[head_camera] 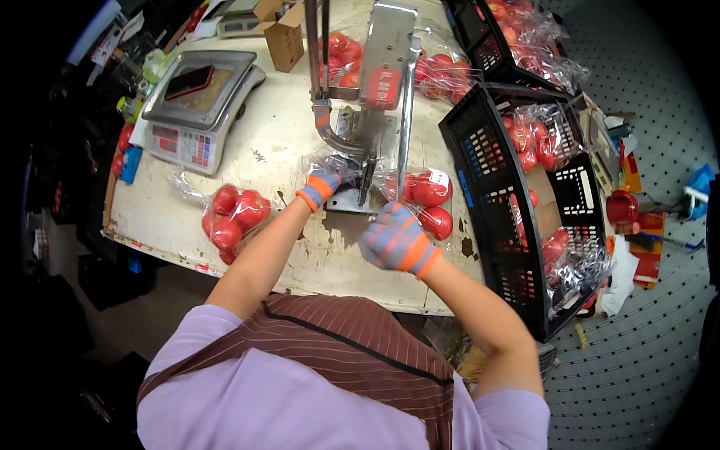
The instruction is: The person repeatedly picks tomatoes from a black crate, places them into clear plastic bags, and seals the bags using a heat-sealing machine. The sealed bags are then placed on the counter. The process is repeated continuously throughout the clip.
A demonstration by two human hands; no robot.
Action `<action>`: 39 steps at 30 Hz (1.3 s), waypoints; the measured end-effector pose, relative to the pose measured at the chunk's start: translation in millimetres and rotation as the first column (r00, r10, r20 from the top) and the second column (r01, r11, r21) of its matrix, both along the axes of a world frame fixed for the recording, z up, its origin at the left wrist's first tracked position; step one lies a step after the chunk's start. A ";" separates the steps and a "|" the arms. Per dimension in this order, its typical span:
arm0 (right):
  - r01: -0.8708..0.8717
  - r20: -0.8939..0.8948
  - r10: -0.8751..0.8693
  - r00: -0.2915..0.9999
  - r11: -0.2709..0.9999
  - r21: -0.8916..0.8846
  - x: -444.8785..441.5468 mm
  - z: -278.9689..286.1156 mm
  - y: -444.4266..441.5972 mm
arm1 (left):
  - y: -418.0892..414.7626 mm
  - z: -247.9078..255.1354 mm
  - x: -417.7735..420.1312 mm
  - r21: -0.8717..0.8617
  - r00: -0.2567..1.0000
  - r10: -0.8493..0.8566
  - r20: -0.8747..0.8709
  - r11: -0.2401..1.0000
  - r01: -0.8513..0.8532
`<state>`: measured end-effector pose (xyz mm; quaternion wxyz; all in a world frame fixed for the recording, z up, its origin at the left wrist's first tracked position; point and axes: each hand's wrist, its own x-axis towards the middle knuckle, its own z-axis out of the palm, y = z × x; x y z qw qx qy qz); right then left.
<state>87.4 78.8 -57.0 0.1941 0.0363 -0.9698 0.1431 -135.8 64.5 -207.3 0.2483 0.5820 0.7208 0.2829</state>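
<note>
A metal bag-sealing press with a long lever [404, 129] stands on the worn white table. My right hand [396, 239], in a grey and orange striped glove, is closed around the lever's lower end. At the press's base, my left hand [326, 177], in a matching glove, grips the gathered neck of a clear plastic bag; its fingers are partly hidden by the press. Right of the press lies a clear bag of tomatoes [430, 190] bearing a white label. Another bag of tomatoes [229, 219] rests beside my left forearm.
A weighing scale [194, 140] with a phone [189, 82] on its pan stands at the left. Behind the press are more bagged tomatoes [444, 70] and a cardboard box [284, 42]. Black plastic crates [478, 146] holding bagged tomatoes line the table's right side.
</note>
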 end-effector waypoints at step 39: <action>0.343 0.144 -0.350 0.926 0.615 -0.710 42.9 -37.1 -20.8 | -201.9 104.6 -86.2 -0.176 0.488 0.610 0.624 0.718 -0.673</action>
